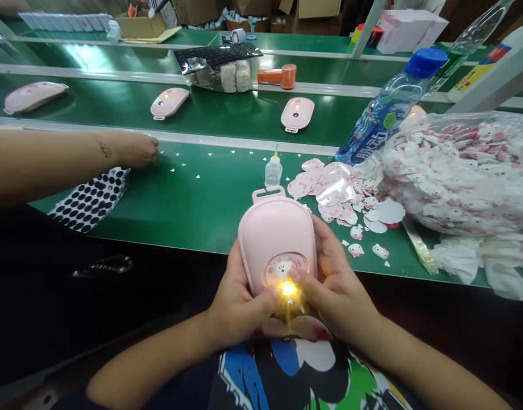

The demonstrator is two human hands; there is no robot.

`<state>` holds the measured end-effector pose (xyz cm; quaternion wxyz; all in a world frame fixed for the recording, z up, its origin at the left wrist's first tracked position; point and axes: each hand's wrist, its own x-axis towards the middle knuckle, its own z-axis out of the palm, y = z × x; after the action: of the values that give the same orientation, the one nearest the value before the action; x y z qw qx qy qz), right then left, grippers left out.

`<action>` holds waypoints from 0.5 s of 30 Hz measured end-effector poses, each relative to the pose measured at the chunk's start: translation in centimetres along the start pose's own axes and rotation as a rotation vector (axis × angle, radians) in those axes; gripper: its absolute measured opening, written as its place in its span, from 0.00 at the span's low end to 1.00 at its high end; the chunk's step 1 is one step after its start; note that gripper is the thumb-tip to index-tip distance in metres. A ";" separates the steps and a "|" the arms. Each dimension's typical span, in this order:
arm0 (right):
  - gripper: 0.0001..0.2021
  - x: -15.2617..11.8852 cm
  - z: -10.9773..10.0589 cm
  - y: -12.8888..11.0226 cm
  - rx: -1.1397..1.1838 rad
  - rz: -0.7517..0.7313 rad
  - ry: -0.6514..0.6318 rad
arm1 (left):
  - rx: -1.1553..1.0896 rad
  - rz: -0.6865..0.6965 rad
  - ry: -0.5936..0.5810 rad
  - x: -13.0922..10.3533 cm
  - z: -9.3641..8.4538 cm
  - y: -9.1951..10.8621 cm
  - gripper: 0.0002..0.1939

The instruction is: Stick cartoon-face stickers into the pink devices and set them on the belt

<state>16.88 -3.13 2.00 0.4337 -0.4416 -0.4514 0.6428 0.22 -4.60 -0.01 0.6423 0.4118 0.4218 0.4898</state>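
A pink rounded plastic case [276, 230] with a strap loop at its top is held in front of my body, between both hands. My left hand [240, 299] grips its left side, thumb on the lower front. The right side is held by my right hand [336, 282], whose thumb presses near the oval recess. In that recess sits an oval cat-face sticker [282, 267], partly covered by the thumb. Just below it a yellow light [288, 288] glows brightly. Beyond the case stands a small needle-tipped bottle [273, 171].
Oval stickers [336, 185] and cat-face pieces [356, 250] lie right, beside a bulging plastic bag [466, 176] and a tilted drink bottle [385, 108]. Another person's hand [137, 150] is at left above a black-dotted sheet [94, 199]. Several pink cases [298, 114] lie farther back.
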 end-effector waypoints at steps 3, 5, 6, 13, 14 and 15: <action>0.33 -0.1 -0.1 -0.2 0.054 0.018 -0.023 | -0.007 0.005 0.005 0.2 0.0 0.1 0.39; 0.35 -0.2 -0.2 -0.2 0.060 0.026 -0.031 | -0.004 0.013 -0.002 0.3 0.0 0.1 0.38; 0.35 -0.1 -0.3 -0.3 0.050 0.028 -0.035 | -0.002 0.016 -0.007 0.3 0.0 0.0 0.38; 0.42 -0.1 -0.2 -0.3 -0.066 0.018 -0.015 | -0.041 -0.003 -0.029 0.3 -0.2 -0.4 0.38; 0.44 -0.1 -0.2 -0.4 -0.053 0.038 -0.020 | -0.050 -0.004 -0.021 0.3 -0.2 -0.5 0.38; 0.45 -0.1 -0.2 -0.5 -0.038 0.060 -0.029 | -0.063 -0.010 -0.018 0.3 -0.2 -0.6 0.38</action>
<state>17.19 -3.11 2.44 0.3993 -0.4537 -0.4564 0.6530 0.23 -4.38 -0.72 0.6613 0.3935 0.4024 0.4959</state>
